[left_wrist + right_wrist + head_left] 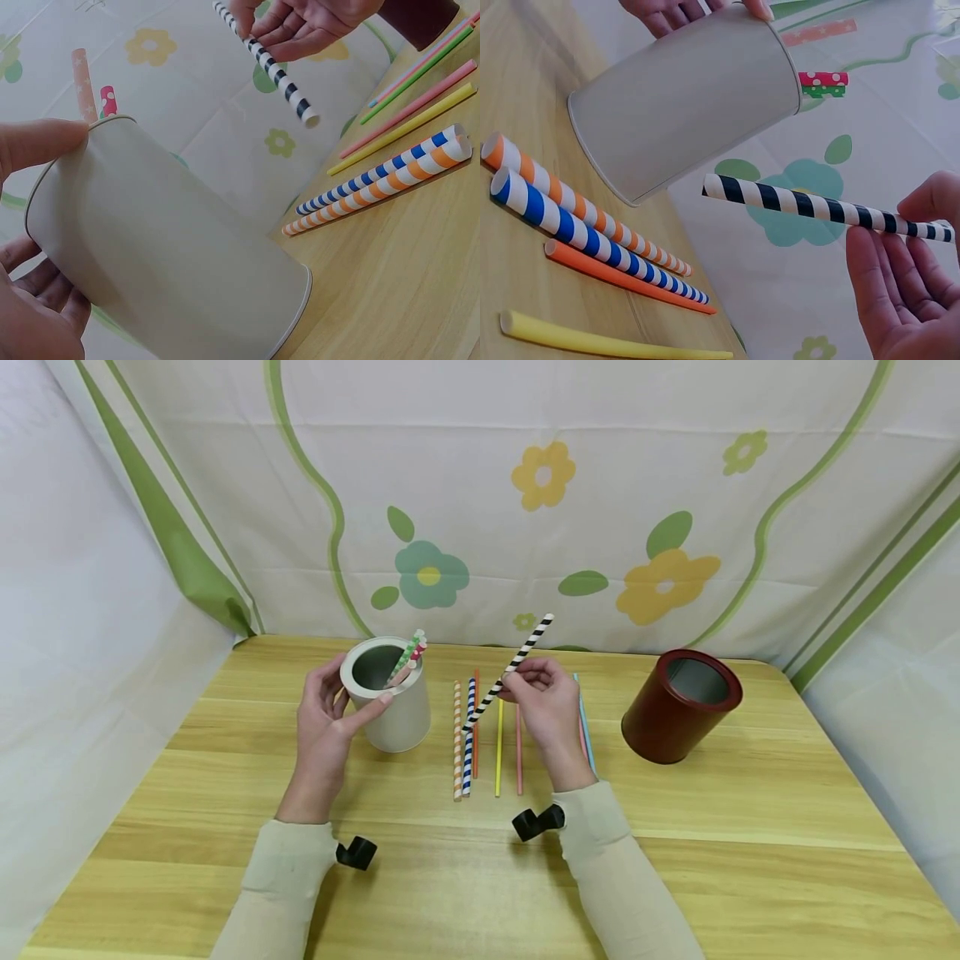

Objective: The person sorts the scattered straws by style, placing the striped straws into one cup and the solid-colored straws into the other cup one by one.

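Observation:
My left hand (324,727) grips the white can (397,722) at its rim and side, thumb on the near edge. Inside the can lean a green straw (406,657), a red dotted straw (418,650) and a pale pink starred straw (84,82). Between thumb and fingers, my right hand (546,702) pinches a black-and-white striped straw (525,652), held tilted in the air to the right of the can. Below it on the table lie an orange-striped straw (457,743) and a blue-striped straw (469,752), side by side.
A dark red can (663,718) stands at the right of the wooden table (465,877). Near the right hand lie orange (476,752), yellow (498,760), pink (519,760), blue (587,735) and green (420,75) straws. A flowered curtain (480,460) hangs behind.

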{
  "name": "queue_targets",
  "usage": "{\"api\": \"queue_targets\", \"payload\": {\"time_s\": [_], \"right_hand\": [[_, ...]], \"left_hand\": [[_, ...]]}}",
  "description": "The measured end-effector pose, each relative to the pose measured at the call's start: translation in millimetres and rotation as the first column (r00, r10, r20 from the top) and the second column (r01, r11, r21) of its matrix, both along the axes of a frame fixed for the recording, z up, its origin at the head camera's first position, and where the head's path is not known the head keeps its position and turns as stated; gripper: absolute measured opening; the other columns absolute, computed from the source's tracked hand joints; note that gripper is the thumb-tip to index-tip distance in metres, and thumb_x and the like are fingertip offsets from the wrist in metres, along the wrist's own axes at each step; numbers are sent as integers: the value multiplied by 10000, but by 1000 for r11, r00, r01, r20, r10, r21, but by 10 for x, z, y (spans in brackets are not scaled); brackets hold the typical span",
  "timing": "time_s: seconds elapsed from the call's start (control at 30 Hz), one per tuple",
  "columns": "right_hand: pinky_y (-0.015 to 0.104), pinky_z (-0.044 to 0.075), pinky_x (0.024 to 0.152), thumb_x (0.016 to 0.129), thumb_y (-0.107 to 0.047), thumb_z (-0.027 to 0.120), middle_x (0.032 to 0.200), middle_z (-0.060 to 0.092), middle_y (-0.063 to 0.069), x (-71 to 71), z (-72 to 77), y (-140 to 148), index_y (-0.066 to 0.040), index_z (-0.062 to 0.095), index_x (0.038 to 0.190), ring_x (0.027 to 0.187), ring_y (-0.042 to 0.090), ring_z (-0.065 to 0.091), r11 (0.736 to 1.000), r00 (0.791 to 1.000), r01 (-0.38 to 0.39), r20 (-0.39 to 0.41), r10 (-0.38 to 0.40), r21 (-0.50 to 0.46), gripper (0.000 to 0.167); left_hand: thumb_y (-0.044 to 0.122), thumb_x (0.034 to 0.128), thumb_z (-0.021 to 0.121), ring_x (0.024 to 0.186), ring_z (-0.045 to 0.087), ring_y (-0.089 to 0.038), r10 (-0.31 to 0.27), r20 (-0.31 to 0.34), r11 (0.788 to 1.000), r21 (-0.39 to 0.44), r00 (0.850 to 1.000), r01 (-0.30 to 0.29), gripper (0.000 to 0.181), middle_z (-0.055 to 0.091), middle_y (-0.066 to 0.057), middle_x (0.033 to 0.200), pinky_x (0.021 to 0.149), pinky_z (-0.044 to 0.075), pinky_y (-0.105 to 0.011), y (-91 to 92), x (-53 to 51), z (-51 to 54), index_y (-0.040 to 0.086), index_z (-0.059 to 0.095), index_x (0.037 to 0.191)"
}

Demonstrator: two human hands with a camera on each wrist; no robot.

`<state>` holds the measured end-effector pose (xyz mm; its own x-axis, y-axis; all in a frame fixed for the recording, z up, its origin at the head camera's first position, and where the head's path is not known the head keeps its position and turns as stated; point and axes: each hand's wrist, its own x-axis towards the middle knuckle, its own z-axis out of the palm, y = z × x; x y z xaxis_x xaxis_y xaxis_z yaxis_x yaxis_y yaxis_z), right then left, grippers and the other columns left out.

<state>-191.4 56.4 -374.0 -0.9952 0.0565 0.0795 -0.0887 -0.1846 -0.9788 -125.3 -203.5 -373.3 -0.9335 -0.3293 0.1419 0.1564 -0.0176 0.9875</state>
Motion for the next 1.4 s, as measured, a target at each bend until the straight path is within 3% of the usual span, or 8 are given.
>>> {"api": "queue_targets", "payload": {"time_s": [0.27, 0.77, 1.2, 1.4], "right_hand": [[351, 694, 826, 937, 59, 683, 909, 704, 56, 4, 25, 6, -6, 631, 1052, 784, 160, 755, 996, 1000, -8, -19, 6, -90, 142], [358, 696, 820, 940, 75, 696, 885, 698, 50, 17, 64, -16, -25, 610, 1034, 779, 166, 768, 989, 1000, -26, -17, 23, -149, 162], [359, 695, 830, 920, 98, 691, 946, 687, 148, -21, 317, -238, -75, 604, 963, 778, 170, 770, 967, 998, -18, -66, 1, -255, 198], [364, 696, 828, 914, 99, 680, 932, 670, 126, -20, 398, -320, -91, 584, 955, 785, 171, 764, 952, 995, -5, -95, -26, -308, 217]], "left_hand": [[-24, 899, 817, 1467, 455, -148, -1, 5, 1000, -5, 1000, 1, 794, 489, -30, 1567, 1365, 266, -349, -10, 2, -4, 90, 408, 1570], [-27, 900, 816, 1469, 452, -147, -3, 4, 1000, -11, 1000, 3, 795, 486, -33, 1568, 1365, 265, -356, -19, 7, -16, 87, 404, 1571], [-27, 905, 811, 1474, 450, -149, 1, -2, 1000, -20, 1000, -1, 801, 480, -36, 1576, 1365, 267, -347, -29, 5, -30, 86, 393, 1580], [-22, 903, 816, 1481, 448, -157, -3, 3, 1000, -17, 1000, 3, 808, 479, -40, 1581, 1366, 265, -347, -19, -7, -36, 88, 391, 1582]]}}
